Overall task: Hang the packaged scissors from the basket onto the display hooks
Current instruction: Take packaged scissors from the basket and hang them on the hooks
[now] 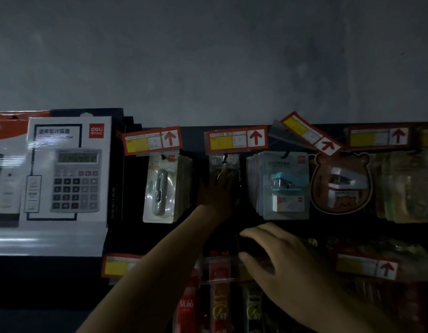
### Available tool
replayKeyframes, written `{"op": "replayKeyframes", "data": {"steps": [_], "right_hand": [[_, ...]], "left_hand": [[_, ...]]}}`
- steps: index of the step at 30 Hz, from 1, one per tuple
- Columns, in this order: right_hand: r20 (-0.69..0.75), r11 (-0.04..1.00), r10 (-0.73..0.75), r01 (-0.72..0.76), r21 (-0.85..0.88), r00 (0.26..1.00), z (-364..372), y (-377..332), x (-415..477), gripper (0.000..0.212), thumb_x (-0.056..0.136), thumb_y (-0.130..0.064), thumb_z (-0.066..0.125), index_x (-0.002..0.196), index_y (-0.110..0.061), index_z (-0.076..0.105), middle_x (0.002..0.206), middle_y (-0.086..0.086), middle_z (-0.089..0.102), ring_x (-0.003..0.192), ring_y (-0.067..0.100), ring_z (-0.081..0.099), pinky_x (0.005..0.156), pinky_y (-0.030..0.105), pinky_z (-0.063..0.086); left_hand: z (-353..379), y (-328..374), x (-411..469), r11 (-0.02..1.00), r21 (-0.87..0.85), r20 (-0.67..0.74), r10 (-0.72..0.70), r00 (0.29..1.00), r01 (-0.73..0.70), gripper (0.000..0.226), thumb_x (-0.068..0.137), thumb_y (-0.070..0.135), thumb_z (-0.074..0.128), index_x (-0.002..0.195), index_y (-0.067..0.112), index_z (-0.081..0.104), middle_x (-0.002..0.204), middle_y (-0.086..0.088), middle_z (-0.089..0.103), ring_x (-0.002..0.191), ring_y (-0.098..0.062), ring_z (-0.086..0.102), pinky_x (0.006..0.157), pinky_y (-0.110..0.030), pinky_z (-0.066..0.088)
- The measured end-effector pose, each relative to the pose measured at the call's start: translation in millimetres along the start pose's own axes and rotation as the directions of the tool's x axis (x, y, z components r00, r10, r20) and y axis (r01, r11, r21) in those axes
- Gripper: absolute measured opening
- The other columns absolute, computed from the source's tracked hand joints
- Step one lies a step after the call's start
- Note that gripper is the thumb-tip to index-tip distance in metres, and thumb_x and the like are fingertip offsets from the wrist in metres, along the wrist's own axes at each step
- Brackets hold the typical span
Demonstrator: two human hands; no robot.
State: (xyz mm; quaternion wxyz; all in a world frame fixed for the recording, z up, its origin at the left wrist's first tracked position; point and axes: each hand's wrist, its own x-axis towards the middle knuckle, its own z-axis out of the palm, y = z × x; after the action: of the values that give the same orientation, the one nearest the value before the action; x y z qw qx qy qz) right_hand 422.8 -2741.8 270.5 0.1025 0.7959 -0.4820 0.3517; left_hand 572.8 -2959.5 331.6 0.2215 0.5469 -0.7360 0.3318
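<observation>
- Apparently one pack of packaged scissors already hangs below the middle price tag (dim; contents unclear).
- Left hand lies spread flat on it, probably seating it.
- Right hand sits lower, thumb and fingers parted; cannot tell if it holds anything.
- Basket out of view, so the remaining count is unknown.

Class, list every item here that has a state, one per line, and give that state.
Clear plastic scissors pack: hanging.
Left hand: fingers straight, flat against that pack.
Right hand: fingers curved; hold unclear.
Red-and-yellow price tag: tilted.
Blue stapler pack: hanging.
</observation>
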Motion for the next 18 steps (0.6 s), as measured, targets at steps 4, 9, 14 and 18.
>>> {"op": "replayKeyframes", "data": {"steps": [4,9,14,18], "right_hand": [[0.063,1.000,-0.012,0.012,0.002,0.998,4,5,1,0.046,0.099,-0.061,0.044,0.143,-0.046,0.040,0.136,-0.031,0.039,0.123,-0.004,0.044,0.103,0.023,0.042],[0.097,1.000,-0.021,0.022,-0.002,0.995,13,11,2,0.050,0.098,-0.057,0.049,0.145,-0.046,0.038,0.136,-0.031,0.038,0.125,-0.002,0.042,0.104,0.025,0.041],[0.076,1.000,-0.021,0.022,-0.007,0.997,13,15,1,0.048,0.098,-0.062,0.046,0.143,-0.048,0.038,0.135,-0.031,0.038,0.125,-0.002,0.042,0.104,0.024,0.039],[0.048,1.000,-0.018,0.019,-0.021,0.999,7,18,-2,0.049,0.098,-0.063,0.044,0.145,-0.046,0.039,0.137,-0.030,0.039,0.126,-0.002,0.041,0.105,0.023,0.038]], "left_hand": [[6,-4,12,0.999,-0.043,-0.010,-0.008,1.000,0.007,0.082,0.098,0.064,0.039,0.162,0.030,0.000,0.170,0.001,-0.012,0.155,-0.038,-0.010,0.121,-0.064,0.011],[5,-7,20,0.999,-0.050,0.030,0.005,1.000,-0.003,0.091,0.094,0.066,0.048,0.163,0.028,0.003,0.170,0.000,-0.011,0.155,-0.037,-0.008,0.122,-0.062,0.012],[6,-3,23,0.997,-0.076,0.033,-0.020,0.999,0.023,0.093,0.092,0.066,0.051,0.163,0.028,0.004,0.170,0.000,-0.009,0.155,-0.038,-0.008,0.122,-0.062,0.014],[14,-3,25,0.999,-0.052,-0.069,-0.012,0.998,0.008,0.092,0.089,0.068,0.051,0.161,0.027,0.011,0.171,-0.003,0.003,0.155,-0.035,0.004,0.120,-0.062,0.020]]}}
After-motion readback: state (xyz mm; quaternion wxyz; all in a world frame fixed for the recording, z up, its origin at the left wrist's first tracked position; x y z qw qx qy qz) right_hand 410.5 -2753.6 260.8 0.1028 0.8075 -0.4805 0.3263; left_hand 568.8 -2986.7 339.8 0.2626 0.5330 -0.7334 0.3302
